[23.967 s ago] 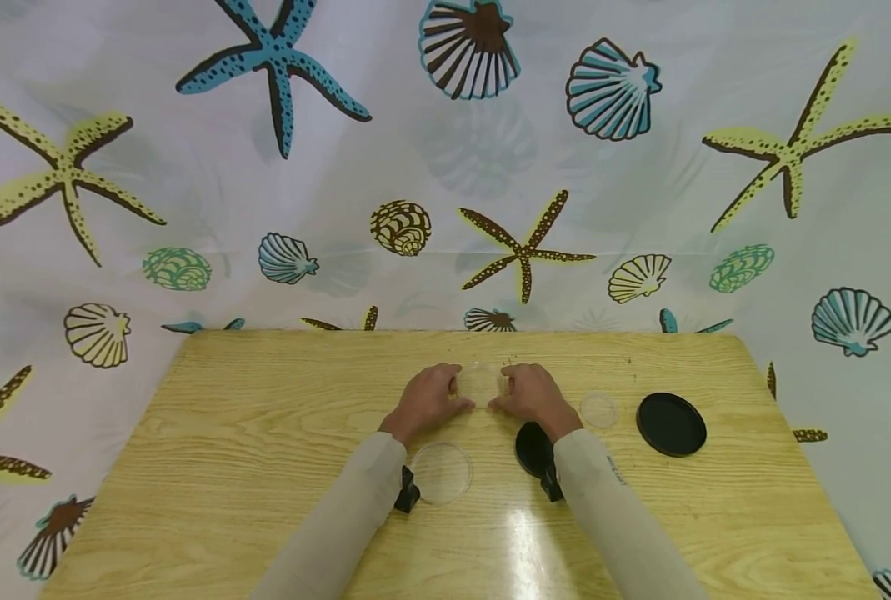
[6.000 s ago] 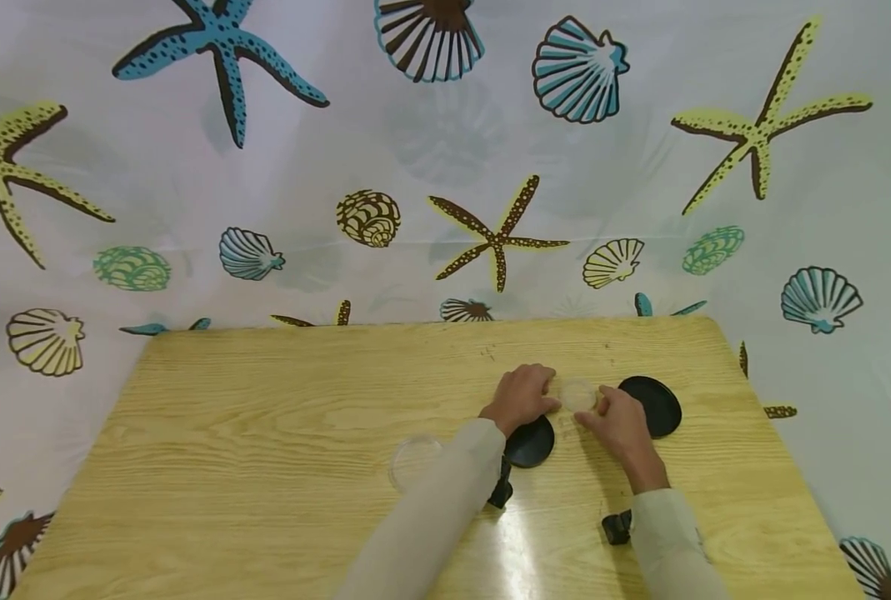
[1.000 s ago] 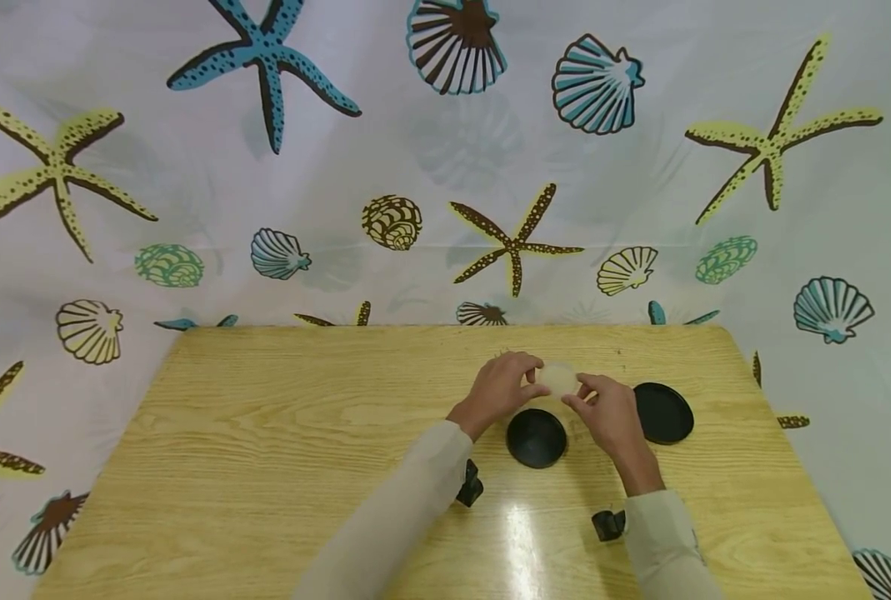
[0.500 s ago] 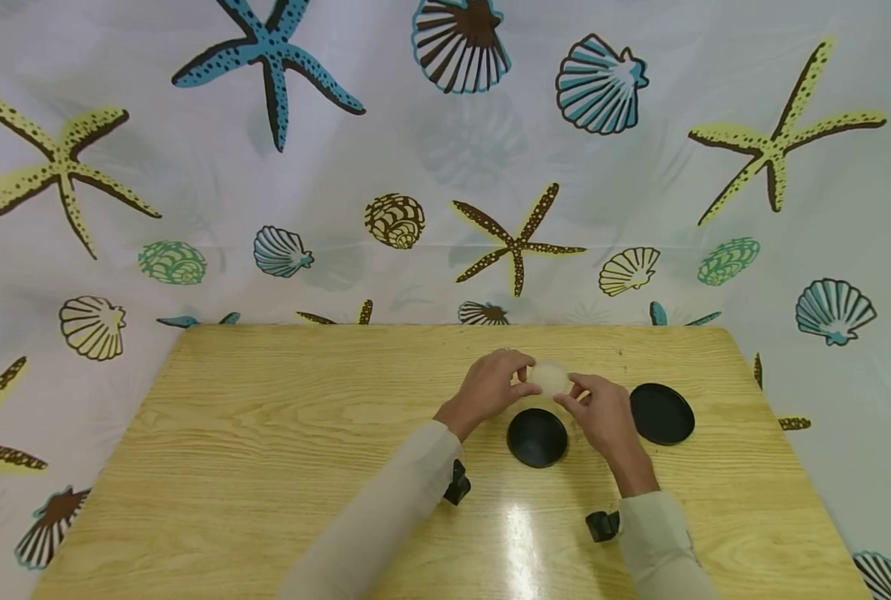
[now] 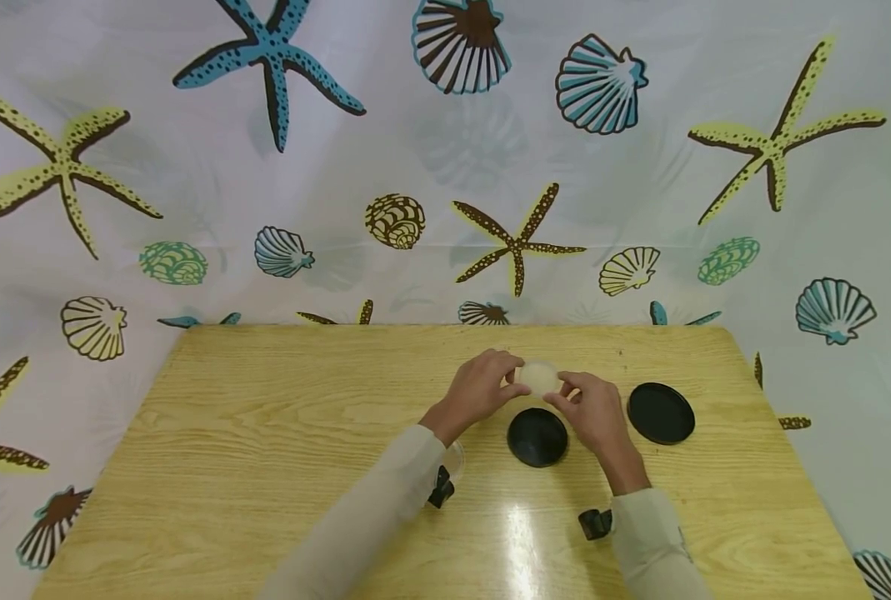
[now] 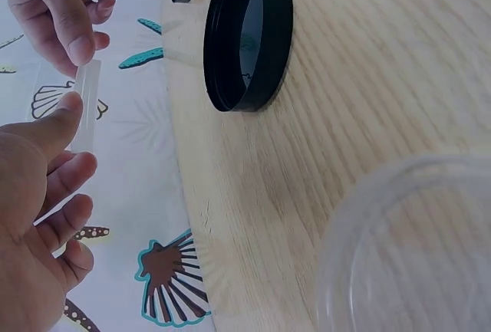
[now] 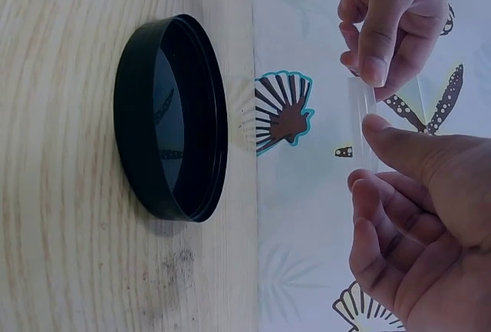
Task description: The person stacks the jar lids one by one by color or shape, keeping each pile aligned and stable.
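Between both hands, above the far part of the table, is a small round translucent lid point(image 5: 539, 378), seen edge-on in the left wrist view point(image 6: 88, 106) and the right wrist view. My left hand point(image 5: 483, 385) pinches its left edge between thumb and fingers. On the opposite edge my right hand point(image 5: 592, 408) pinches it likewise. Just below the hands a smaller black round lid point(image 5: 538, 437) lies hollow side up on the table. A larger black round lid point(image 5: 661, 413) lies right of my right hand. Partly hidden by my left forearm is a clear round lid point(image 5: 456, 458).
The wooden table point(image 5: 280, 400) ends at a cloth backdrop point(image 5: 325, 183) printed with starfish and shells. Each wrist carries a black camera mount point(image 5: 442, 487). A bright light reflection lies on the table's front middle.
Six seconds ago the translucent lid was farther right, near the larger black lid. Over the last second both hands have carried it left, and the clear lid's edge has come into view beside the left forearm.
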The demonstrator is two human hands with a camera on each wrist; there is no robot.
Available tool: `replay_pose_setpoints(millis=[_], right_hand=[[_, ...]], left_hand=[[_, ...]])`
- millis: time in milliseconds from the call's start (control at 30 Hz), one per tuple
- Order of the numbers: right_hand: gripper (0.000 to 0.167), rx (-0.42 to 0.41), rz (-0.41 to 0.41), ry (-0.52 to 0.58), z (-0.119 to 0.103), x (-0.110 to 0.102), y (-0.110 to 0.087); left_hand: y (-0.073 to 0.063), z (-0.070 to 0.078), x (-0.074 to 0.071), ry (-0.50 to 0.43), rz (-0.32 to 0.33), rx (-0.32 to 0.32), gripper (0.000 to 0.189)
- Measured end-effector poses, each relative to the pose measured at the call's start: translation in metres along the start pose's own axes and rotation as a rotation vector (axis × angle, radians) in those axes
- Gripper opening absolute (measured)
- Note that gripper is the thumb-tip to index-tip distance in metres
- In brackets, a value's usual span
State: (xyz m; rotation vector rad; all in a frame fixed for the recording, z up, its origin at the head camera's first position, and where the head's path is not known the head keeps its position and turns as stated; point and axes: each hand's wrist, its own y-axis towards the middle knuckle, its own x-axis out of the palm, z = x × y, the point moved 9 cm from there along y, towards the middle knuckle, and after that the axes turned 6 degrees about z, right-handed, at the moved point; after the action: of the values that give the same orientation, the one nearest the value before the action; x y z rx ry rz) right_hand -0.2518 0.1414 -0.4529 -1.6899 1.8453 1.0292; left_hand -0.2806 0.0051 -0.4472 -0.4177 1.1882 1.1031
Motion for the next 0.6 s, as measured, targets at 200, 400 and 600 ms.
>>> replay_pose_setpoints(millis=[200, 400, 600], right_hand=[[0.037, -0.009, -0.018, 0.009, -0.009, 0.005, -0.001], [0.037, -0.035, -0.06, 0.008, -0.019, 0.015, -0.001], [0.038, -0.05, -0.082, -0.005, -0.026, 0.022, -0.001]], left_hand=[[-0.008, -0.004, -0.008, 0.008, 0.027, 0.0, 0.037], [-0.02, -0.016, -0.01, 0.024, 0.025, -0.04, 0.035], [-0.027, -0.023, -0.012, 0.031, 0.03, -0.047, 0.035]])
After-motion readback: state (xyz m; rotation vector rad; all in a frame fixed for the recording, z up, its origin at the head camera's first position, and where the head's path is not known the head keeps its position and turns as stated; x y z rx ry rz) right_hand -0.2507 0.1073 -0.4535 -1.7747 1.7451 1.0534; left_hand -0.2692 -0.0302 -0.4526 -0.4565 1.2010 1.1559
